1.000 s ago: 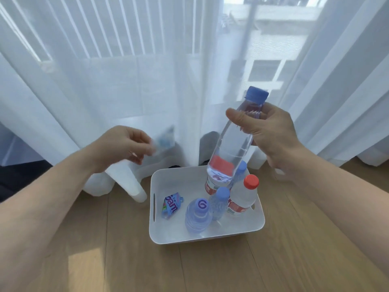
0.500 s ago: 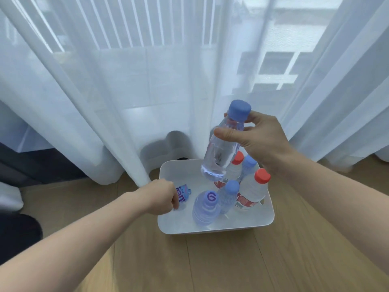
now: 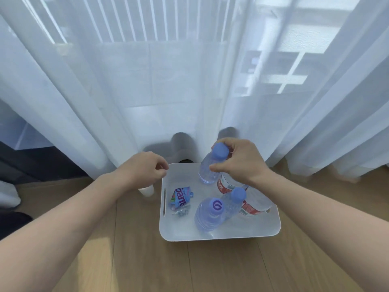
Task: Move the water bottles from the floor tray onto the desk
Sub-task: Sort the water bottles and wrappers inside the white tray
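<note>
Head view showed us a task that, by our judgement, had barely begun. Our white tray (image 3: 219, 238) sat on the wooden floor (image 3: 126, 260) with its far side against the curtain (image 3: 147, 102). Every bottle we could see was inside its walls or just above them.

Our right hand (image 3: 242, 163) was over the tray's far right part. Its fingers (image 3: 223, 170) were curled round the neck of a blue-capped bottle (image 3: 207, 167), just below the cap. We could not tell whether that bottle's base rested on the tray or had cleared it.

Toward the tray's near side stood a big bottle (image 3: 207, 216) with a purple mark on its cap and a slim bottle (image 3: 232, 202) touching it. Beyond those were the red-labelled bottles (image 3: 228, 185), two of them, partly hidden by our wrist. A crumpled wrapper (image 3: 181, 199) lay by the tray's left wall.

Our left hand (image 3: 145, 170) hovered at the tray's far left corner, fingers loosely curled, with nothing visible in them.

No desk was in view, so we could confirm no bottle as delivered. One bottle was in hand and four more waited in the tray.
</note>
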Demonstrator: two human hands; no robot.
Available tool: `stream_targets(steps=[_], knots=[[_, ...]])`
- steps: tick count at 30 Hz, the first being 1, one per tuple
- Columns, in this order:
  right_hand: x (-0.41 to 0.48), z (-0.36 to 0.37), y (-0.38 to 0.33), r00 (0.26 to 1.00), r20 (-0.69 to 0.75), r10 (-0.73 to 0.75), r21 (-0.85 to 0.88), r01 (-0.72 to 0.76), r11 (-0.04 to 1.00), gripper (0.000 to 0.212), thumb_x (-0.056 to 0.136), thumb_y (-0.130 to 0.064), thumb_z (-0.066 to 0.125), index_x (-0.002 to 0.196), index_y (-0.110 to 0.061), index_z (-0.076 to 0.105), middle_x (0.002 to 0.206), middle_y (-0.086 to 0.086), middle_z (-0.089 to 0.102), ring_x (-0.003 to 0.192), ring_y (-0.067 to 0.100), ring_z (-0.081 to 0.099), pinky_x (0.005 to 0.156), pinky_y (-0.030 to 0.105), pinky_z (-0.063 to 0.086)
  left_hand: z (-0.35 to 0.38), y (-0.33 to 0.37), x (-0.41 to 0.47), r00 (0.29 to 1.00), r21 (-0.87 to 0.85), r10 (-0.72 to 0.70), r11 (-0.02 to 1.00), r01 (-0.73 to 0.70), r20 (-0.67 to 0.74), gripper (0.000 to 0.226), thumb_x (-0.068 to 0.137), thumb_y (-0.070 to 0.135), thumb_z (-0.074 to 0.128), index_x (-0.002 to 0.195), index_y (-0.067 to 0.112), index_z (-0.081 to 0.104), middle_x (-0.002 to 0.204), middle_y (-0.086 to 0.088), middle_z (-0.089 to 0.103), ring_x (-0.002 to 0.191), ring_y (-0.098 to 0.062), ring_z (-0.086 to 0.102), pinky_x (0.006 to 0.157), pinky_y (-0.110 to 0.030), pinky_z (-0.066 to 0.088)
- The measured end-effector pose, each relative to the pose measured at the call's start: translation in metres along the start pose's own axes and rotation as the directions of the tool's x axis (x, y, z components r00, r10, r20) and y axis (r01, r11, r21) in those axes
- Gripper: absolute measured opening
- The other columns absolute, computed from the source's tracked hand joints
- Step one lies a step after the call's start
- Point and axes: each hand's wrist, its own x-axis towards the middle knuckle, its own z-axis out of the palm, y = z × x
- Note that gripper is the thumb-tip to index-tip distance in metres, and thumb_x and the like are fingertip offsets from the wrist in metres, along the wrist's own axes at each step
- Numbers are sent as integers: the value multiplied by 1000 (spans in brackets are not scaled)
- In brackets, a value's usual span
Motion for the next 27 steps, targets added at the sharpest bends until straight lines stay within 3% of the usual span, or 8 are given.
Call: stream_targets(steps=[4,6,10,12,16,22,25,27], knots=[[8,17,15,987,151,-50,-506,121,854,36,69,-23,72,104,-22,68,100,-1,65,101,19,48,88,28,31,-6,3,-3,989,-75,32,996,-43,-141,23,88,18,51,101,19,71,99,4,73,81,-9,56,73,-20,38],[11,23,21,983,178,-55,-614,155,774,39,73,-26,68,111,-27,64,101,-4,63,107,19,42,87,25,24,-9,5,-5,978,-115,35,992,-60,-206,23,88,16,52,98,19,72,95,5,74,81,-10,58,74,-21,40],[16,34,23,982,183,48,-677,90,730,39,77,-22,63,113,-36,60,106,0,46,123,33,29,98,35,39,-13,6,-9,969,-165,36,983,-79,-245,22,87,16,53,96,18,72,91,5,73,80,-11,60,71,-20,42],[19,37,23,974,210,85,-732,99,674,36,80,-21,60,113,-37,60,112,5,52,126,35,32,108,40,29,-13,7,-8,971,-174,33,982,-76,-236,22,87,16,53,96,18,72,90,5,73,79,-11,59,72,-20,42],[20,32,24,960,277,28,-775,206,597,33,85,-25,59,118,-29,60,113,2,65,117,23,46,110,44,16,-11,14,-7,971,-183,43,979,-88,-235,21,86,17,53,95,18,73,82,7,69,72,-9,56,64,-10,39],[7,11,17,954,294,-55,-670,247,700,40,90,-18,53,130,-22,53,129,-3,59,125,21,42,117,39,8,-12,28,-6,974,-163,71,981,-108,-217,21,86,17,53,95,18,73,87,4,74,63,-1,54,64,-12,40],[-5,-10,8,962,255,-96,-614,237,753,28,90,-19,54,116,-21,63,122,-2,61,116,20,48,96,28,32,-16,37,-6,973,-148,86,982,-119,-214,21,87,16,54,95,16,73,83,3,72,71,-11,59,75,-24,47],[-15,-25,0,963,267,28,-606,145,782,28,86,-9,54,109,-21,64,117,0,61,109,21,54,83,27,41,-18,42,-6,973,-138,92,983,-123,-212,21,87,16,53,95,15,72,79,4,68,74,-14,60,79,-28,49]])
